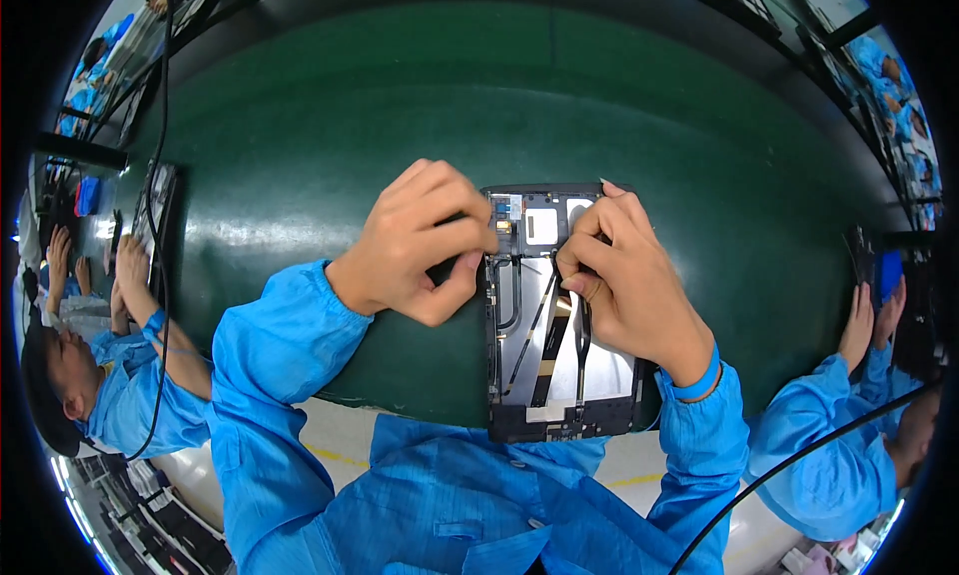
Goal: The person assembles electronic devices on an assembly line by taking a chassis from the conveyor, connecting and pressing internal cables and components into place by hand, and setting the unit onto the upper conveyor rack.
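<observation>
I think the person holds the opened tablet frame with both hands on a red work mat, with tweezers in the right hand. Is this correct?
Not quite: the head view shows the work mat is dark green, not red. The rest holds: the left hand grips the left edge of the opened tablet frame, and the right hand rests on it, holding the black tweezers.

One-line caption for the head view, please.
Left hand steadies the opened black tablet frame on a green mat; right hand works inside.

Green bench (619, 105), opened tablet chassis (529, 375) on it

hands (420, 240) grip opened tablet (559, 375)
</observation>
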Demonstrator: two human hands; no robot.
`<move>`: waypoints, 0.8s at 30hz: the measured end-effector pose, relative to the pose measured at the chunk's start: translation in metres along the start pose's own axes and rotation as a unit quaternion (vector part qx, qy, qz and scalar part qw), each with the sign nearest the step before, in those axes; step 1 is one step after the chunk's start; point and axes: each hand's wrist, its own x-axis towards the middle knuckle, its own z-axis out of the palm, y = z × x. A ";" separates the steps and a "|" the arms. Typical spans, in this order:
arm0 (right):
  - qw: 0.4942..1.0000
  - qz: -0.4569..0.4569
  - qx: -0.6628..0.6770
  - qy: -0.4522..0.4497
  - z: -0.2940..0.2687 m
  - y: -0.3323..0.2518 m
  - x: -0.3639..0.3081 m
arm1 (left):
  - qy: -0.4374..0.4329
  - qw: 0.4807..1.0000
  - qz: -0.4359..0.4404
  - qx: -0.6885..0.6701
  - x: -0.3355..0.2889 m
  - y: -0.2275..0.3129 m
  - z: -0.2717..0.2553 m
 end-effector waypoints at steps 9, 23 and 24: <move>0.999 0.016 0.014 -0.025 -0.001 0.002 -0.003 | 0.016 0.996 -0.089 -0.012 -0.010 0.029 0.006; 1.000 0.010 -0.005 -0.010 0.001 0.000 -0.004 | 0.047 0.995 -0.083 0.014 -0.020 0.038 0.018; 1.000 0.010 -0.013 -0.009 0.000 0.000 -0.006 | 0.040 0.996 -0.083 0.018 -0.017 0.038 0.017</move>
